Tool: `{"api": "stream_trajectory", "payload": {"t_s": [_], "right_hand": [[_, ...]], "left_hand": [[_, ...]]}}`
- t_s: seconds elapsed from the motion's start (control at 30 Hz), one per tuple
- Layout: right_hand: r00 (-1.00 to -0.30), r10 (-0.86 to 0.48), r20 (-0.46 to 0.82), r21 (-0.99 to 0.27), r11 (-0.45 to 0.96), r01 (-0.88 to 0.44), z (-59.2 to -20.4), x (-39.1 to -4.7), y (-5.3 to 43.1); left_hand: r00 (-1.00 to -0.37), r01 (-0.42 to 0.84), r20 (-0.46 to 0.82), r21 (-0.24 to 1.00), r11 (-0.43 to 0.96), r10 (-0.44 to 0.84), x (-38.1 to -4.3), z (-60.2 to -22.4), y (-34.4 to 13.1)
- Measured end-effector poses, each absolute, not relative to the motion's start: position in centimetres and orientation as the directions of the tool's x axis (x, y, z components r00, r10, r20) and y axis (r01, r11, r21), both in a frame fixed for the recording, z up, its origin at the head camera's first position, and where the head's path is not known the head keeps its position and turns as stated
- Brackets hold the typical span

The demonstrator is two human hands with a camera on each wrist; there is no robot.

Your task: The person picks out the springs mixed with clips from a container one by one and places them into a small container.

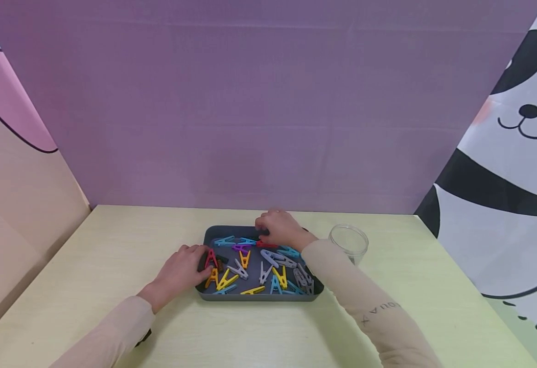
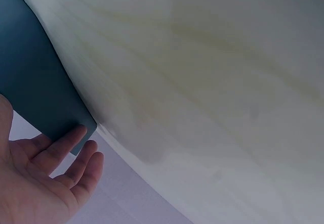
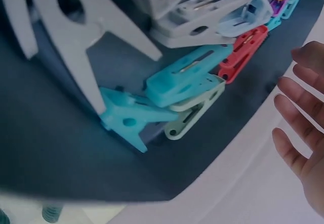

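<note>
A dark grey tray (image 1: 259, 297) full of plastic clothespins stands on the table. My left hand (image 1: 183, 268) rests at its left end, with fingers loosely bent against the wall in the left wrist view. Near that hand lie a red clothespin (image 1: 210, 257) and an orange clothespin (image 1: 212, 277). My right hand (image 1: 279, 227) is over the back rim, its fingers relaxed and spread in the right wrist view. No item shows in its visible fingers. Closest to it is another red clothespin (image 3: 243, 54), beside light blue (image 3: 187, 75) and pale green clothespins (image 3: 195, 110).
A clear round jar (image 1: 348, 240) stands right of the tray, behind my right forearm. Yellow, grey, purple and blue clothespins lie scattered in the tray. A purple backdrop (image 1: 259, 112) rises behind the pale wooden table (image 1: 135, 230), with printed panels at both sides.
</note>
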State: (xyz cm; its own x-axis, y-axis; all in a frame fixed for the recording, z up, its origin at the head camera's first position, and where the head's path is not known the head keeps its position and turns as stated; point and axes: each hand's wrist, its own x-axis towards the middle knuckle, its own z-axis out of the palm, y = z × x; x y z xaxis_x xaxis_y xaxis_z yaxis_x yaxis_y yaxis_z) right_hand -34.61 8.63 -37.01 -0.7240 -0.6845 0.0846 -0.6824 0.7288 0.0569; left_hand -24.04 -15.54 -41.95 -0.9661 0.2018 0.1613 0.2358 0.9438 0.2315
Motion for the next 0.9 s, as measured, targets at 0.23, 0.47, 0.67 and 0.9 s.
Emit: {"api": "stream_trajectory", "payload": {"t_s": [0.23, 0.47, 0.67, 0.9], "right_hand": [[-0.725, -0.684, 0.085, 0.074, 0.73, -0.68, -38.0, -35.0, 8.7], [-0.712, -0.695, 0.097, 0.082, 0.719, -0.69, -38.5, -34.9, 8.6], [-0.701, -0.706, 0.102, 0.082, 0.708, -0.701, -38.9, -34.9, 8.4], [-0.71, -0.699, 0.089, 0.088, 0.715, -0.693, -39.3, -34.9, 8.2]], "left_hand": [[-0.964, 0.241, 0.169, 0.228, 0.944, 0.205, -24.1, -42.0, -15.5], [-0.965, 0.238, 0.166, 0.228, 0.944, 0.203, -24.1, -42.0, -15.5], [-0.966, 0.235, 0.16, 0.233, 0.944, 0.201, -24.1, -41.9, -15.5], [-0.967, 0.235, 0.157, 0.236, 0.943, 0.201, -24.0, -41.9, -15.5]]}}
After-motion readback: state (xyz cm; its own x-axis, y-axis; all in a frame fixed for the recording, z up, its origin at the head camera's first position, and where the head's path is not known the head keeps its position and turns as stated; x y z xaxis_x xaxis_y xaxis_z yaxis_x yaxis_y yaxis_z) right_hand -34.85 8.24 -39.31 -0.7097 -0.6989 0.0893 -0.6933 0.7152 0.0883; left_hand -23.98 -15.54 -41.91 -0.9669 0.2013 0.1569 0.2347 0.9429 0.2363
